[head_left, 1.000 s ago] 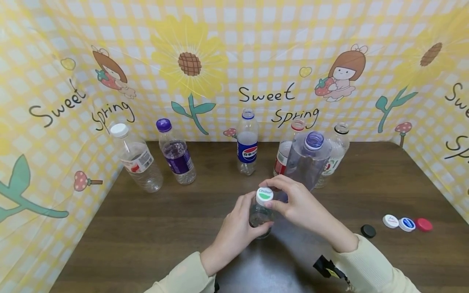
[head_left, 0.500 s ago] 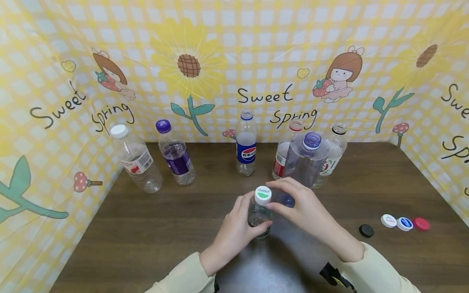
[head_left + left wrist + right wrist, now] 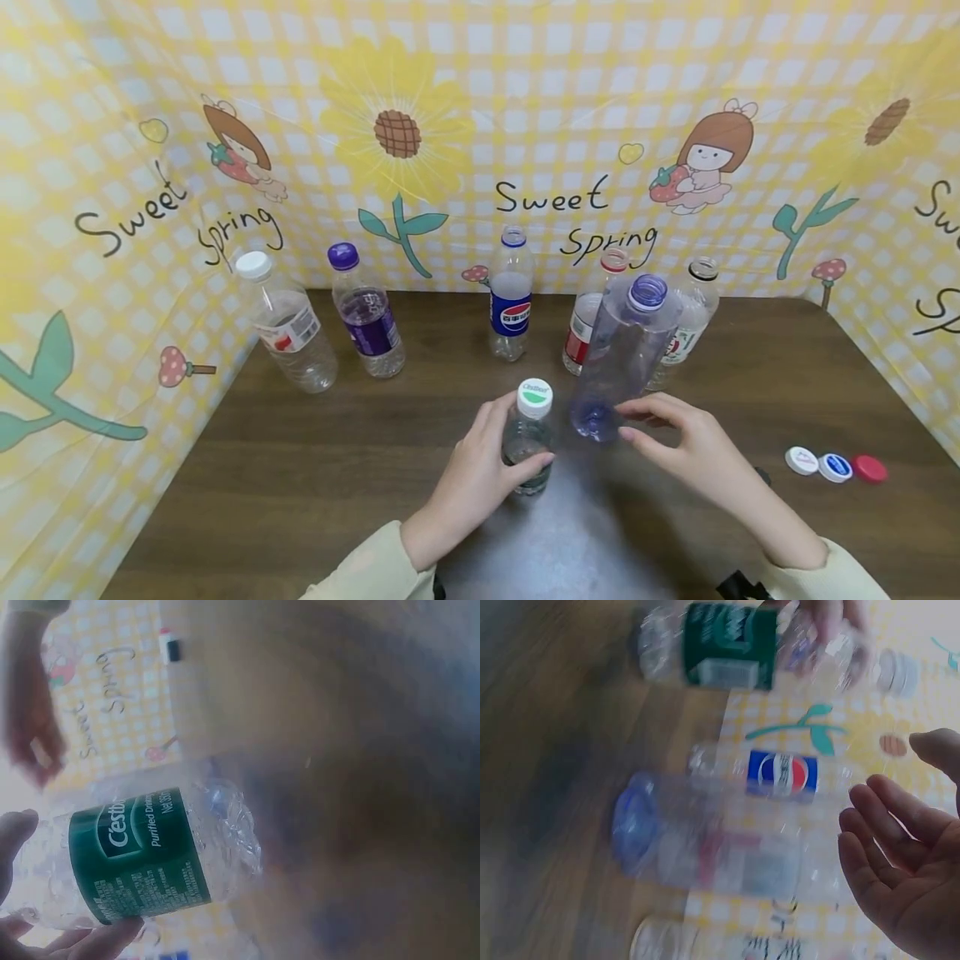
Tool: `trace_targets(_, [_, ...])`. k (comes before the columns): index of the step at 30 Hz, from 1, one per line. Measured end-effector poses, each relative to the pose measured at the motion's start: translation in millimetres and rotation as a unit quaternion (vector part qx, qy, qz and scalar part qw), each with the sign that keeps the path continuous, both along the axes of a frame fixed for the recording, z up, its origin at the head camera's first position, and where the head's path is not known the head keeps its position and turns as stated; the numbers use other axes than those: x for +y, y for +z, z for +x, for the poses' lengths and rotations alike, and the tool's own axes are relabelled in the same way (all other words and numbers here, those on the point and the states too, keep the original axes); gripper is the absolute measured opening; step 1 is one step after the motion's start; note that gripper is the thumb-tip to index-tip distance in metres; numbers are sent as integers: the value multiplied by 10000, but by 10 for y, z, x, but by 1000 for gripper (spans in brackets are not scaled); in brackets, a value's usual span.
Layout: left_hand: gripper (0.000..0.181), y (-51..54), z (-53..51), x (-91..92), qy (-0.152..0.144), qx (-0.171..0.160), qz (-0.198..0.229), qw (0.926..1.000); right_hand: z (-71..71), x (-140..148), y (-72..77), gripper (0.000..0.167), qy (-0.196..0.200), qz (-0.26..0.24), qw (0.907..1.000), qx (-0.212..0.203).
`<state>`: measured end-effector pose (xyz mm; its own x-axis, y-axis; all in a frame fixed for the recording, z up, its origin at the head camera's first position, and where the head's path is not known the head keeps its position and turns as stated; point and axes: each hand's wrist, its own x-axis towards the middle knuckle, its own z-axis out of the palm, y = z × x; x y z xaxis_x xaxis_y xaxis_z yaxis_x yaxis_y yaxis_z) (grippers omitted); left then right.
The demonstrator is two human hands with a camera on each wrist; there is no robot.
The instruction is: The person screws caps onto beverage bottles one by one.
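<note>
My left hand (image 3: 480, 471) grips a small clear water bottle (image 3: 528, 437), thumb on one side and fingers on the other. The bottle has a white cap (image 3: 535, 398) with a green mark, seated on its neck. Its green label (image 3: 139, 855) reads C'estbon in the left wrist view. Whether its base touches the table I cannot tell. My right hand (image 3: 693, 442) is held to the right of it, fingers and thumb apart with nothing between them. Nearest to that hand stands a tall purple-tinted bottle (image 3: 626, 350) without a cap.
Along the back stand a white-capped bottle (image 3: 288, 333), a purple-capped bottle (image 3: 369, 321), an uncapped Pepsi bottle (image 3: 512, 304), and two more uncapped bottles partly behind the tinted one. Loose white (image 3: 802, 461), blue-and-white (image 3: 835, 467) and red (image 3: 869, 468) caps lie at right; a black one is mostly hidden.
My right hand has let go of the white cap and moved right, away from the bottle. My left hand still holds the bottle in nearly the same place.
</note>
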<state>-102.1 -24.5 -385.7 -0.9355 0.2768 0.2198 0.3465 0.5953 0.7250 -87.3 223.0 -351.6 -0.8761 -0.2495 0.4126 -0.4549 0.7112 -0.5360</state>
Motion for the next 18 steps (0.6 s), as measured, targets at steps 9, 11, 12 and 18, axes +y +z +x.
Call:
trace_targets(9, [79,130,-154,-461,817,189,151,9964,125,566,-163,13,-842,101,9922,-913])
trace_targets(11, [78,152,-203,-611,1056,127,139,9942,138,722,-181,15,-1040,139,9862,-1278])
trace_targets(12, [78,162,-227,-689,1190,106,126,9928,138,799,-186,17,-1131,144,9831,-1435])
trace_targets(18, [76,192,-318,-1114,1820,-169,92,9831,107,1296,-241,37,-1480,291,9635,-2211])
